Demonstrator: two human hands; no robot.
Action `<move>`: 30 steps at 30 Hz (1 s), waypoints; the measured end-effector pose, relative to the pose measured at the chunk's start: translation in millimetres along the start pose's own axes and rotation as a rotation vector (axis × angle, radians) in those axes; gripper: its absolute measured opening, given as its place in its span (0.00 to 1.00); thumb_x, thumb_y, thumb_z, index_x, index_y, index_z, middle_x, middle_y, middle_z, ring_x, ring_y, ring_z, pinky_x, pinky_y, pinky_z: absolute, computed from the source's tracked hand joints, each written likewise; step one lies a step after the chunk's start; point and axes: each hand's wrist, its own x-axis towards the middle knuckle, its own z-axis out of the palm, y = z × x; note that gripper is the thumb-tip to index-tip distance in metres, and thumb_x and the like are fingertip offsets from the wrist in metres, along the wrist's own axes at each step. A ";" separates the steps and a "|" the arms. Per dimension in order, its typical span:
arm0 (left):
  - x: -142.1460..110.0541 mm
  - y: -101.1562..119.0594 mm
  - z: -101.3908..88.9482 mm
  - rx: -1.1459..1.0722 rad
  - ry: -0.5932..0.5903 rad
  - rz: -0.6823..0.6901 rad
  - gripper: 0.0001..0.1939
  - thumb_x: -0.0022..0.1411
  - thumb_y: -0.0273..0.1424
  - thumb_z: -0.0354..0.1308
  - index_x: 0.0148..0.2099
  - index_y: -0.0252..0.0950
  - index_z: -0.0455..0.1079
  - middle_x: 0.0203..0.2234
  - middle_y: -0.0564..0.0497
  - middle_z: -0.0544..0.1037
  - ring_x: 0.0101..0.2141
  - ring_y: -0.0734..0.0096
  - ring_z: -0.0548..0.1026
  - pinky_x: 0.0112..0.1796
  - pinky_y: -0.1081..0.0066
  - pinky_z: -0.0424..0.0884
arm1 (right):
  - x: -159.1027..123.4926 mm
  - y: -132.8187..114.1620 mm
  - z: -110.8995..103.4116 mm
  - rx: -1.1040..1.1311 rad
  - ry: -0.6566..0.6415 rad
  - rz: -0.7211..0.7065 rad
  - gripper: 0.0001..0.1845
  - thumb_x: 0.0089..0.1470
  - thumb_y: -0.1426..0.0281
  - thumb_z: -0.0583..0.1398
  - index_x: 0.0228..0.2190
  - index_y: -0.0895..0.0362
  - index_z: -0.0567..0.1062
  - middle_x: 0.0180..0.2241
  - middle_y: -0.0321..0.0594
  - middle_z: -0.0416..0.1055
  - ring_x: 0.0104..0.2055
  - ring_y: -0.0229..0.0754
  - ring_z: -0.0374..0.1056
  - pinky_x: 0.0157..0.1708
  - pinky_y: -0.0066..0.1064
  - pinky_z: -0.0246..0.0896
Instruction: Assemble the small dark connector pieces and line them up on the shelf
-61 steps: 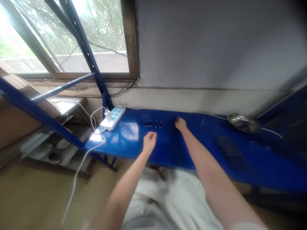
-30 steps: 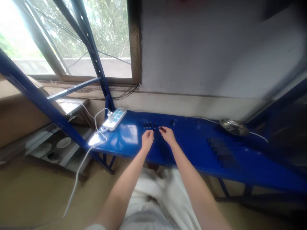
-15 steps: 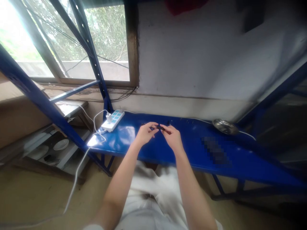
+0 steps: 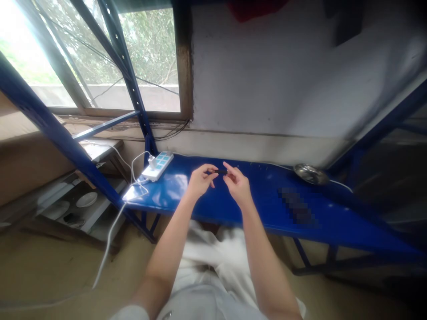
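Observation:
Between my two hands is a small, dark, slim piece (image 4: 220, 171), too small to name its kind. My left hand (image 4: 200, 180) pinches its left end between thumb and fingertips. On the other end, my right hand (image 4: 238, 182) closes with thumb and fingers, its index finger stretched upward. Both hands are held over the middle of the blue table (image 4: 213, 209). Fingers cover the ends of the dark piece.
A white power strip (image 4: 158, 166) with a plug and cable lies at the table's left end. A shiny metal dish (image 4: 311, 174) sits at the back right, near a blurred-out dark object (image 4: 298, 206). Blue frame posts (image 4: 133, 89) rise at the left.
My hands have turned slightly and moved a little apart, so more of the dark piece shows between them. The right index finger has lifted.

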 end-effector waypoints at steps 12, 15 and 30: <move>-3.0 9.3 4.9 0.077 -0.036 0.054 0.06 0.56 0.28 0.52 0.38 0.35 0.64 0.28 0.55 0.68 0.16 0.86 0.66 0.20 0.80 0.63 | -2.6 -10.1 1.5 0.060 0.065 0.147 0.26 0.51 0.47 0.49 0.17 0.56 0.58 0.16 0.31 0.53 0.19 0.32 0.50 0.20 0.25 0.47; -4.0 7.4 7.4 0.118 -0.064 0.096 0.05 0.60 0.29 0.47 0.39 0.36 0.61 0.26 0.56 0.67 0.17 0.85 0.64 0.22 0.80 0.63 | -2.7 -11.4 2.0 0.072 0.076 0.110 0.26 0.52 0.48 0.49 0.17 0.56 0.57 0.17 0.31 0.52 0.20 0.32 0.49 0.20 0.25 0.47; -7.0 1.9 19.9 0.122 -0.005 0.039 0.18 0.63 0.42 0.41 0.27 0.36 0.55 0.20 0.57 0.61 0.20 0.81 0.59 0.23 0.78 0.58 | -5.4 -10.7 -2.8 -0.017 0.069 0.081 0.26 0.52 0.49 0.49 0.17 0.56 0.58 0.16 0.30 0.52 0.20 0.32 0.48 0.21 0.25 0.46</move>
